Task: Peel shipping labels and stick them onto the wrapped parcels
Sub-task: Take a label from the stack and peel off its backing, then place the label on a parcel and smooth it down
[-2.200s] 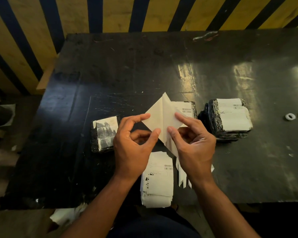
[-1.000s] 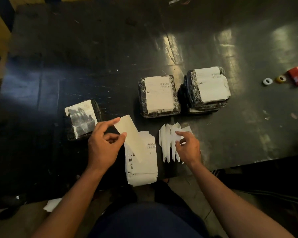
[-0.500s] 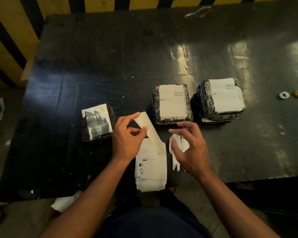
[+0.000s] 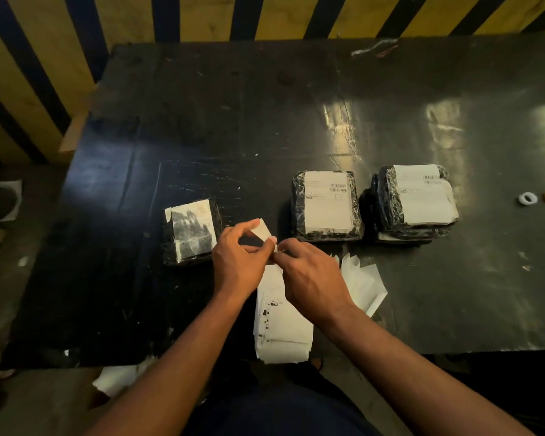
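- Your left hand [image 4: 238, 262] pinched a strip of label [image 4: 262, 229] between thumb and forefinger, held above the near end of the label stack [image 4: 282, 322].
- Your right hand [image 4: 312, 278] had come back in from the loose backing scraps [image 4: 362, 281], which it was touching a second before; its fingertips now met the left hand's at the strip's lower edge.
- Right grip: fingertips closed at the strip, but I couldn't tell if they actually held paper or only touched it.
- Change: half a second earlier the hands were apart, the right one open over the scraps. Now both were on the same piece, so you'd dropped the last backing and gone back to peeling.
- Judgement: you were splitting the label from its liner, not yet sticking anything.
- The strip was off the table [image 4: 202, 121], tilted up and away from you, near the left parcel [image 4: 192, 231] but not touching it.
- That left parcel showed a dark, smudged sheet on top, not a clean label like the other two; probably the next target.
- Middle parcel [image 4: 326, 204] and right parcel stack [image 4: 416, 199] already wore white labels.
- Two small tape rolls [image 4: 540, 197] sat far right, untouched.
- Risk, my guess: the adhesive side folding onto itself as you separate it.
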A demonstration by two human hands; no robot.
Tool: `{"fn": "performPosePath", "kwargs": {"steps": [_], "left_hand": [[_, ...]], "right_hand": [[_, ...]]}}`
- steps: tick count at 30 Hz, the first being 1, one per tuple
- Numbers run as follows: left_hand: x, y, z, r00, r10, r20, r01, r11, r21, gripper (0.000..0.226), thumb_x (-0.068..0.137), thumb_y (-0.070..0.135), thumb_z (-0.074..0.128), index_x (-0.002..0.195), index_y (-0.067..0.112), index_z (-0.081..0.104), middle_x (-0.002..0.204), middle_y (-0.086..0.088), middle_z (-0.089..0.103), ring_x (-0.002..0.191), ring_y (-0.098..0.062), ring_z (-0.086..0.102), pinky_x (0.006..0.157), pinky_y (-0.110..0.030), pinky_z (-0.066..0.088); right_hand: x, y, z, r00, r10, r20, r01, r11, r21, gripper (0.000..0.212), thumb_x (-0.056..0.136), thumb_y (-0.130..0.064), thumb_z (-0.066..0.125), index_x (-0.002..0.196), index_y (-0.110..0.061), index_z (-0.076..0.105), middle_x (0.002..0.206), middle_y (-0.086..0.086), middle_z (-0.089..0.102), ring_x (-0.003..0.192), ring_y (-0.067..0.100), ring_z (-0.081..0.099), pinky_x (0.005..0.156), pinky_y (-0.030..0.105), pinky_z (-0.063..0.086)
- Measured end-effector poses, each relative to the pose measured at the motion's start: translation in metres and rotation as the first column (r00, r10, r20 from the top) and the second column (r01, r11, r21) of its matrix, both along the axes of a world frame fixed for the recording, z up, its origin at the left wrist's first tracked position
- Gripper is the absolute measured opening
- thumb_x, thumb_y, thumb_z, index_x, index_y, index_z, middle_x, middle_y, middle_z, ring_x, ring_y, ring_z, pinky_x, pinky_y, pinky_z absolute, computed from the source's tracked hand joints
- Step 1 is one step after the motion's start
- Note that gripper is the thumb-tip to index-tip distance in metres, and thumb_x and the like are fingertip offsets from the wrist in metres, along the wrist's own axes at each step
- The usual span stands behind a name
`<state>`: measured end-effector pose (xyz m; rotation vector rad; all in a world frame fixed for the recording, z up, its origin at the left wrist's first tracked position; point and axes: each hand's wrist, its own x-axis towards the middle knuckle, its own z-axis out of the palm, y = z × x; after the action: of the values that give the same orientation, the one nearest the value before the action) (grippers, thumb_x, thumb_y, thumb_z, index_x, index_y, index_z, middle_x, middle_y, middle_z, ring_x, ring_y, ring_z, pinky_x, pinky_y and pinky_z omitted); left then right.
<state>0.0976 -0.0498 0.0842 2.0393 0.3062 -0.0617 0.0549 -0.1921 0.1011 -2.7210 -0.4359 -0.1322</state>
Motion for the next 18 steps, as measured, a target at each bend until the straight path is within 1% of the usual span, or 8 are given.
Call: {"fn": "performPosePath", "kwargs": {"steps": [2, 4, 7, 10, 12, 14, 16, 18], "left_hand": [[-0.001, 0.003, 0.002, 0.999, -0.038, 0.025, 0.039, 0.999, -0.033, 0.046, 0.089, 0.042, 0.076, 0.133, 0.038, 0.063, 0.117, 0.002, 0.066, 0.078, 0.001, 0.072, 0.073, -0.027, 0.064], [-0.003, 0.007, 0.007, 0.994, -0.074, 0.076, 0.084, 0.986, -0.145, 0.053, 0.093, 0.053, 0.065, 0.144, 0.048, 0.051, 0.123, 0.000, 0.062, 0.087, -0.003, 0.073, 0.075, -0.029, 0.064], [-0.003, 0.018, 0.016, 0.989, -0.044, 0.142, 0.074, 0.975, -0.211, 0.061, 0.099, 0.043, 0.062, 0.152, 0.054, 0.032, 0.130, 0.002, 0.054, 0.104, -0.004, 0.066, 0.077, -0.016, 0.056], [-0.001, 0.037, 0.014, 0.996, -0.005, 0.091, 0.020, 0.986, -0.166, 0.054, 0.097, 0.034, 0.067, 0.146, 0.047, 0.048, 0.138, 0.001, 0.050, 0.110, 0.000, 0.058, 0.072, -0.005, 0.051], [-0.004, 0.048, 0.011, 0.998, -0.054, 0.013, 0.055, 0.975, -0.213, 0.050, 0.095, 0.033, 0.070, 0.140, 0.047, 0.054, 0.139, 0.003, 0.051, 0.110, -0.003, 0.061, 0.078, -0.014, 0.055], [-0.010, 0.054, 0.009, 0.993, -0.113, -0.039, 0.093, 0.935, -0.343, 0.050, 0.093, 0.029, 0.073, 0.137, 0.046, 0.058, 0.135, 0.009, 0.056, 0.108, -0.003, 0.067, 0.085, -0.027, 0.060], [-0.017, 0.056, 0.009, 0.988, -0.146, -0.046, 0.112, 0.897, -0.427, 0.049, 0.092, 0.020, 0.075, 0.135, 0.038, 0.062, 0.133, 0.012, 0.060, 0.110, -0.005, 0.068, 0.083, -0.028, 0.061], [-0.022, 0.057, 0.005, 0.991, -0.132, -0.033, 0.105, 0.895, -0.434, 0.049, 0.091, 0.009, 0.075, 0.133, 0.030, 0.064, 0.134, 0.008, 0.062, 0.110, -0.010, 0.070, 0.082, -0.027, 0.062]], "right_hand": [[0.005, -0.001, 0.003, 1.000, 0.009, -0.008, -0.009, 1.000, 0.026, 0.044, 0.080, -0.007, 0.083, 0.122, -0.015, 0.073, 0.114, 0.005, 0.070, 0.092, 0.025, 0.068, 0.072, 0.038, 0.063], [0.011, -0.006, 0.006, 1.000, -0.010, 0.007, 0.010, 0.996, 0.084, 0.042, 0.078, -0.006, 0.083, 0.118, -0.013, 0.075, 0.113, 0.004, 0.072, 0.091, 0.025, 0.070, 0.074, 0.039, 0.063], [0.017, -0.015, 0.008, 0.996, -0.088, -0.019, 0.089, 0.959, 0.269, 0.036, 0.084, -0.008, 0.078, 0.119, -0.016, 0.075, 0.117, -0.002, 0.073, 0.093, 0.017, 0.070, 0.078, 0.033, 0.062], [0.020, -0.025, 0.007, 0.968, -0.130, -0.213, 0.230, 0.794, 0.562, 0.034, 0.089, -0.013, 0.078, 0.123, -0.019, 0.074, 0.120, -0.009, 0.071, 0.093, 0.009, 0.069, 0.079, 0.028, 0.063], [0.019, -0.029, 0.007, 0.928, -0.133, -0.348, 0.348, 0.644, 0.682, 0.036, 0.089, -0.014, 0.079, 0.124, -0.021, 0.073, 0.120, -0.011, 0.070, 0.095, 0.014, 0.070, 0.081, 0.034, 0.064], [0.019, -0.029, 0.006, 0.890, -0.116, -0.440, 0.432, 0.518, 0.738, 0.036, 0.088, -0.014, 0.079, 0.123, -0.021, 0.074, 0.120, -0.009, 0.071, 0.099, 0.019, 0.071, 0.084, 0.039, 0.064], [0.018, -0.025, 0.003, 0.874, -0.087, -0.478, 0.459, 0.467, 0.756, 0.036, 0.088, -0.014, 0.079, 0.123, -0.022, 0.074, 0.122, -0.006, 0.072, 0.101, 0.022, 0.071, 0.085, 0.042, 0.064], [0.016, -0.018, -0.002, 0.873, -0.061, -0.483, 0.453, 0.468, 0.759, 0.036, 0.088, -0.014, 0.079, 0.123, -0.022, 0.074, 0.123, -0.005, 0.071, 0.101, 0.022, 0.071, 0.085, 0.043, 0.064]]}}
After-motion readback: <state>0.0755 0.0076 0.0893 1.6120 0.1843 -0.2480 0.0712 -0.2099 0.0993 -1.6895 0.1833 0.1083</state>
